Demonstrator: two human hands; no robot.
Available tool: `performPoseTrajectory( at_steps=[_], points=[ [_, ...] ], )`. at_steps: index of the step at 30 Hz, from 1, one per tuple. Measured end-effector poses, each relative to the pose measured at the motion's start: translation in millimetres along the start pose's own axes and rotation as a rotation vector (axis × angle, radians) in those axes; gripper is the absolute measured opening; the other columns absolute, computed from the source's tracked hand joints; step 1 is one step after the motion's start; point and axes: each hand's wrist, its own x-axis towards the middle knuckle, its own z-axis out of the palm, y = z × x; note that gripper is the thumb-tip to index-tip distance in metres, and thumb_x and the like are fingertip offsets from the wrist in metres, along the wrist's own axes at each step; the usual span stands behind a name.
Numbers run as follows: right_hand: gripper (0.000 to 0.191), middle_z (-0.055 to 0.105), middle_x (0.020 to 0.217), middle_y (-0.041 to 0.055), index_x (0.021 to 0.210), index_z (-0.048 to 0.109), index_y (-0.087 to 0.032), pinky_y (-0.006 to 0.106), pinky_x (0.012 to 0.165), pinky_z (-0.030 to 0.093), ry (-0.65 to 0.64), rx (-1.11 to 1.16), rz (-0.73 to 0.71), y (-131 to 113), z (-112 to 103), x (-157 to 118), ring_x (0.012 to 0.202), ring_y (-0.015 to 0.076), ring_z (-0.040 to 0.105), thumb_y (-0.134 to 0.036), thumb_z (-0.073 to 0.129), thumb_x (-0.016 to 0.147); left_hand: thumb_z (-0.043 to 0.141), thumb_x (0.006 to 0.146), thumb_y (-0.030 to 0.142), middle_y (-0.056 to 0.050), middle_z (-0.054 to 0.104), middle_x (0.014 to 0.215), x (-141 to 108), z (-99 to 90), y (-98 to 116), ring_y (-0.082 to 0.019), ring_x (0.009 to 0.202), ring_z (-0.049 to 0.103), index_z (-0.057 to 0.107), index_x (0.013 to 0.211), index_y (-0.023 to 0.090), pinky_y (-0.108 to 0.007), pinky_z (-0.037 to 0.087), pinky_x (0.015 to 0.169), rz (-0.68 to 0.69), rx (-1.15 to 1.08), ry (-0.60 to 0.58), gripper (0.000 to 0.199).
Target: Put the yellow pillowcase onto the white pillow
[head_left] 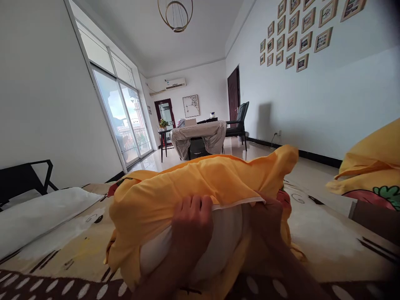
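Gripping the hem of a yellow pillowcase (175,179), the person's left hand (192,221) is curled into a fist, knuckles up, the cloth bunched under the fingers. The right hand (268,216) is at the far end of the same white-edged hem, beside the raised corner of the case; it lies in shadow, and from where I stand I cannot tell whether its fingers close on the edge or only press against it.

Between the two hands the mouth of the case gapes toward the person, and a white insert (221,229) shows in the gap, with yellow cloth above it and below. Setting the hands well apart along one edge probably stops the loose fabric from sagging shut over the white. The case rests in front of the person on a cartoon-print blanket (78,246), which seems to bear the weight, so neither hand has to lift and both can work the rim. Its body stands up plump, likely because the insert fills it from inside, while the upper corner on the right sticks out limp, as though little stuffing reaches it.

Off to the left, a white pillow (43,212) lies flat beside a black metal frame (23,179). At the right edge sits more yellow fabric (371,154), strawberry-printed, well apart from either hand.
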Motion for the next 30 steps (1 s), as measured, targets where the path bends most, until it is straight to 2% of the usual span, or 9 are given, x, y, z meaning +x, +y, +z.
performPoseTrajectory(
  at_steps=[3,6,8,11,14,18,22,26,30],
  points=[
    [0.017,0.045,0.049,-0.0021,0.050,0.051,-0.020,0.023,0.046,0.036,-0.027,-0.012,-0.077,-0.9,-3.2,0.0,0.050,0.0136,0.044,-0.020,0.041,0.063,0.042,0.085,0.011,-0.003,0.053,0.062,0.3,31.1,-11.1,-0.019,0.061,0.049,0.050,0.070,0.021,-0.033,0.027,0.059,-0.048,-0.011,-0.036,0.020],
    [0.018,0.047,0.049,-0.0018,0.052,0.053,-0.020,0.022,0.048,0.037,-0.098,-0.184,-0.177,16.8,-1.9,8.6,0.050,0.0144,0.048,-0.018,0.037,0.061,0.040,0.089,0.014,-0.006,0.061,0.074,-12.4,76.7,-42.6,-0.020,0.069,0.056,0.057,0.084,0.019,-0.031,0.028,0.059,-0.245,-0.039,-0.321,0.019],
    [0.020,0.052,0.050,-0.0008,0.055,0.054,-0.019,0.023,0.049,0.037,-0.155,-0.369,-0.252,36.4,1.2,16.8,0.050,0.0148,0.050,-0.018,0.036,0.062,0.041,0.087,0.013,-0.007,0.064,0.076,-25.2,100.7,-65.7,-0.020,0.070,0.058,0.058,0.083,0.016,-0.030,0.028,0.057,-0.273,-0.056,-0.398,0.018],
    [0.022,0.060,0.057,0.0031,0.061,0.057,-0.018,0.025,0.053,0.037,-0.191,-0.528,-0.333,62.9,4.8,27.0,0.055,0.0174,0.055,-0.015,0.036,0.063,0.043,0.084,0.012,-0.007,0.065,0.074,-39.9,112.8,-86.7,-0.020,0.069,0.059,0.059,0.077,0.015,-0.029,0.028,0.057,-0.260,-0.081,-0.457,0.017],
    [0.020,0.062,0.063,0.0057,0.064,0.058,-0.018,0.027,0.058,0.037,-0.205,-0.553,-0.357,68.8,5.4,29.1,0.062,0.0195,0.056,-0.014,0.038,0.066,0.047,0.083,0.018,-0.006,0.065,0.075,-41.7,100.8,-87.9,-0.020,0.073,0.060,0.060,0.077,0.017,-0.028,0.030,0.060,-0.211,-0.118,-0.489,0.014],
    [0.021,0.063,0.078,0.0076,0.078,0.061,-0.017,0.033,0.072,0.037,-0.219,-0.684,-0.527,40.7,10.4,14.3,0.078,0.0232,0.054,-0.010,0.046,0.066,0.055,0.080,0.031,-0.003,0.065,0.071,-34.9,72.8,-80.9,-0.019,0.071,0.060,0.060,0.071,0.020,-0.027,0.030,0.059,-0.060,-0.186,-0.573,0.015],
    [0.031,0.065,0.097,0.0086,0.101,0.062,-0.017,0.037,0.082,0.034,-0.254,-0.682,-0.783,6.7,25.1,-12.1,0.087,0.0237,0.053,-0.010,0.050,0.074,0.054,0.074,0.017,-0.005,0.066,0.070,-42.3,46.3,-74.5,-0.019,0.069,0.061,0.062,0.067,0.019,-0.027,0.029,0.056,0.047,-0.193,-0.687,0.011],
    [0.023,0.062,0.070,0.0042,0.074,0.062,-0.017,0.029,0.068,0.036,-0.236,-0.520,-0.886,-7.8,31.9,-29.2,0.068,0.0172,0.052,-0.003,0.043,0.076,0.052,0.070,0.007,-0.006,0.066,0.066,-62.8,19.5,-72.0,-0.018,0.064,0.060,0.062,0.063,0.017,-0.027,0.027,0.054,0.093,-0.266,-0.730,0.016],
    [0.028,0.048,0.049,0.0000,0.053,0.051,-0.019,0.026,0.054,0.030,-0.349,-0.443,-0.902,-25.4,15.5,-36.9,0.051,0.0129,0.044,-0.005,0.041,0.075,0.053,0.078,0.015,0.001,0.058,0.054,-72.4,-18.8,-87.6,-0.010,0.050,0.049,0.055,0.054,0.017,-0.023,0.028,0.050,0.109,-0.640,-0.797,0.024]
  ],
)
